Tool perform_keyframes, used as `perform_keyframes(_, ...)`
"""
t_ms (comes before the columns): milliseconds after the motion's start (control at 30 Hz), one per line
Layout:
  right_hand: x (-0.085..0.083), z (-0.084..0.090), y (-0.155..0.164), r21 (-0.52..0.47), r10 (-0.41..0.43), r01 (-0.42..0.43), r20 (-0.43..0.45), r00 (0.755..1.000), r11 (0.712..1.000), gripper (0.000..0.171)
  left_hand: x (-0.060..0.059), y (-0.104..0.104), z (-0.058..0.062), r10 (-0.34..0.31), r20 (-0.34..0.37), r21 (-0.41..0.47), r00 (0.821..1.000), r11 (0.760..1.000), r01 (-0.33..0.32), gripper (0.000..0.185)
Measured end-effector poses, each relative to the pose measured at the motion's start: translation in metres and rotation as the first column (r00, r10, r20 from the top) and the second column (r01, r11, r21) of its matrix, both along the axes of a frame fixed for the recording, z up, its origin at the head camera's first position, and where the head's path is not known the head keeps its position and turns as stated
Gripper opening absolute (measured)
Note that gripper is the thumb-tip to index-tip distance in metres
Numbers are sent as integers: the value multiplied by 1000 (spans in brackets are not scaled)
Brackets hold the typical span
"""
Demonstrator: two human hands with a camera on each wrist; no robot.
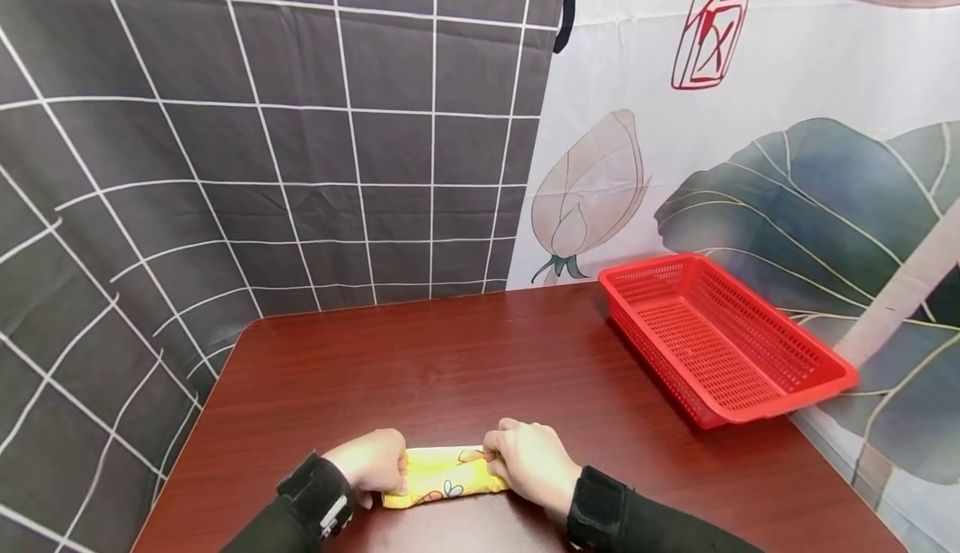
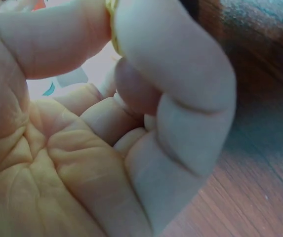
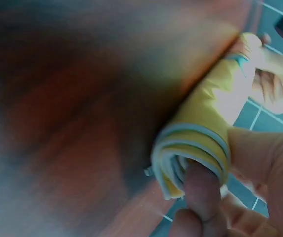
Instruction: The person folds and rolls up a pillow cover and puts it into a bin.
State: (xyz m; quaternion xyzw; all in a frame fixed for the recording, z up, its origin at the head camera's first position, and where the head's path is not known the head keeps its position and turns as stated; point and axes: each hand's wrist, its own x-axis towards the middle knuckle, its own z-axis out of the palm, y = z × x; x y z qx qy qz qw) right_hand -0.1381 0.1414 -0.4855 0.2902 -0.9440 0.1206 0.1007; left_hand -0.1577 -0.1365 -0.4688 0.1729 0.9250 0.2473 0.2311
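**A:** so both hands are down at the near edge of the counter point(image 1: 465, 353). left hand point(image 1: 371, 461) grips one end of the yellow cloth point(image 1: 444, 478), right hand point(image 1: 531, 463) grips the other, knuckles up, black sleeves coming in from the bottom.

**B:** are the fingers actually closed on it?

**A:** yep. left wrist view shows thumb and forefinger pinching a sliver of yellow, the other fingers point(image 2: 131, 123) curled into the palm. right wrist view shows the folded layers wrapped over a fingertip.

**B:** room around it?

**A:** plenty. the cloth lies flat near the front edge, bare wood behind it. red basket point(image 1: 750, 390) sits well apart at the far right, one corner hanging past the counter's edge.

**B:** anything you can't see?

**A:** the cloth's ends are under the hands, its print is too small to read, and the right wrist view is mostly blur.
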Motion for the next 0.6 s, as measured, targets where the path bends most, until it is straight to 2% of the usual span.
perform_keyframes(100, 3, -4, 4, 34, 73, -70, -114, 991, 997, 19, -1, 0, 3, 15, 15, -1, 1000, 1000, -15, 36)
perform_keyframes(200, 4, -7, 10, 115, 173, -153, -196, 965, 982, 20, -1, 1, 4, 24, 31, 2, 999, 1000, -24, 34)
perform_keyframes(267, 5, -7, 15, 154, 232, -205, -185, 955, 967, 18, -1, 1, 4, 27, 40, 4, 999, 1000, -27, 34)
perform_keyframes(333, 5, -7, 20, 165, 262, -238, -141, 955, 957, 19, -1, 1, 4, 29, 38, 4, 999, 1000, -29, 33)
perform_keyframes(467, 5, -5, 24, 151, 258, -247, -58, 964, 957, 27, 1, -2, 1, 46, 27, 17, 999, 999, -46, 31)
perform_keyframes(600, 6, -4, 24, 147, 238, -230, -37, 971, 962, 27, 7, -5, -5, 65, 6, 41, 998, 997, -65, 27)
